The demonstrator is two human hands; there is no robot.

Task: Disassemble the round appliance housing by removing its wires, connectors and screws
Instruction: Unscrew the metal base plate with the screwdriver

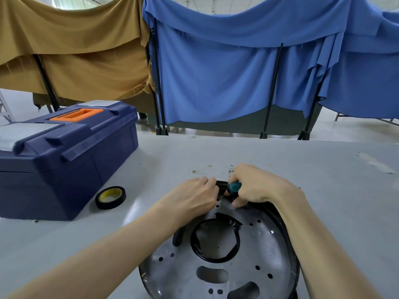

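The round appliance housing (254, 251) lies on the grey table, a silver metal plate with holes inside a black rim. My right hand (257, 186) grips a teal-handled screwdriver (234, 187) at the housing's far rim. My left hand (194, 198) rests with curled fingers on the same far rim, right beside the screwdriver; its fingertips are hidden. A thin wire with gold terminals (207, 168) lies loose on the table just behind the hands, with small metal parts (231, 170) next to it.
A dark blue toolbox (64, 160) with an orange handle stands at the left. A roll of black tape (110, 197) lies in front of it. Brown and blue cloths hang on black stands behind the table (334, 190).
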